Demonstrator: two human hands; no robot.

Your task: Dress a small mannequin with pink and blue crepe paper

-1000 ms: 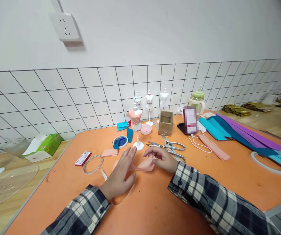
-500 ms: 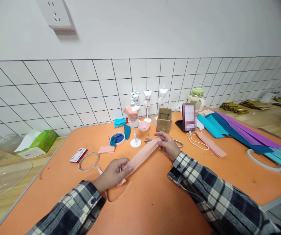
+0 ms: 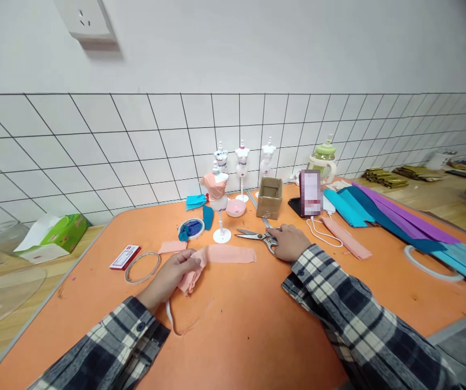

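My left hand [image 3: 171, 275] is closed on one end of a pink fabric strip [image 3: 224, 253], which lies flat on the orange table [image 3: 257, 325] and bunches under my fingers. My right hand [image 3: 289, 242] rests on the handles of metal scissors [image 3: 253, 235], fingers curled over them; the blades point left. A small mannequin [image 3: 216, 195] wrapped in pink fabric stands just behind the strip on a white base.
Three bare mini mannequins [image 3: 242, 162], a cardboard box [image 3: 269, 197], a pink dish [image 3: 235, 208], a blue-filled tape roll [image 3: 191, 227], a clear ring [image 3: 142, 266], a red card [image 3: 124, 257], a phone [image 3: 310, 193], teal and purple paper sheets [image 3: 399, 222], a tissue box [image 3: 56, 235].
My right hand let go of the strip's far end and moved right onto the scissors. The strip dropped flat on the table, my left hand still gripping its near end.
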